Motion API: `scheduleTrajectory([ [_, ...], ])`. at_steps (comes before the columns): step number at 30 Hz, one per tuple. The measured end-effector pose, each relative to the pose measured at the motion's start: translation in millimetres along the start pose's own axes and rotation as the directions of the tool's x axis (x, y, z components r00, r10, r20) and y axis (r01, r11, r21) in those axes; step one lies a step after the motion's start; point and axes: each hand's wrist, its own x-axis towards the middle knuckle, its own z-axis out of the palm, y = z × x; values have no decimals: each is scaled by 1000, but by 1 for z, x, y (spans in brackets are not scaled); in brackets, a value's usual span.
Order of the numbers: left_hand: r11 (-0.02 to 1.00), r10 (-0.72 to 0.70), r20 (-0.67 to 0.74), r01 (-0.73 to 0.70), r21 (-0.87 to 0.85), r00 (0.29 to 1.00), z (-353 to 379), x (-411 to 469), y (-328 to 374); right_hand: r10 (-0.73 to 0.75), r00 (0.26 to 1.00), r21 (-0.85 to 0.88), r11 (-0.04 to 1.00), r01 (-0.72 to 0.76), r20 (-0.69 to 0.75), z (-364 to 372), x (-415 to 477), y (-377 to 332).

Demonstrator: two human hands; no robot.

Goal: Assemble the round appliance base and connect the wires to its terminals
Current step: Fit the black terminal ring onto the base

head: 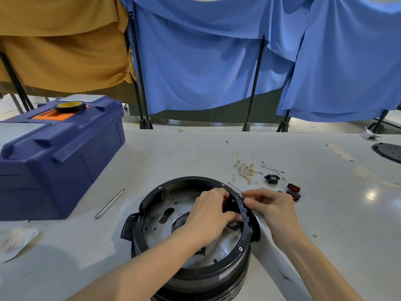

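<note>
Right now you are on the wiring step, working at the right side of the round appliance base (188,180), which sits on the pale table (195,148) directly in front of you. Your left hand (208,211) reaches inside it, fingers curled onto the black plastic rim, bracing it. Your right hand (273,205) is outside the rim and pinches a thin wire (234,187) between thumb and fingertips, right at the notched edge. Whether its end is already seated on a terminal is hidden by your fingers.

Next, I judge, you need a small straight push with the base held firm: the wire is limp and springy, and the terminal is tiny.

Inside, the base is dull stamped metal with slots and holes. Spare brass-tipped wires (245,168), a black power socket (271,178) and red rocker switches (293,187) lie just beyond.
</note>
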Motion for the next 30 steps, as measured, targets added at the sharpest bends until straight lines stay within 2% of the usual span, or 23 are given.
scheduleTrajectory([
  [6,1000,-18,19,18,-8,1000,0,-1,2,30,993,79,997,-20,-117,2,-5,-4],
  [17,989,28,-9,-27,145,1000,0,0,6,6,972,38,999,3,-236,20,-21,-3],
  [23,979,36,-27,-30,204,999,3,3,5,-37,966,-36,999,29,-254,31,-28,4],
  [30,992,55,-23,-52,112,998,-1,3,0,11,972,77,997,7,-233,25,-17,-1],
])
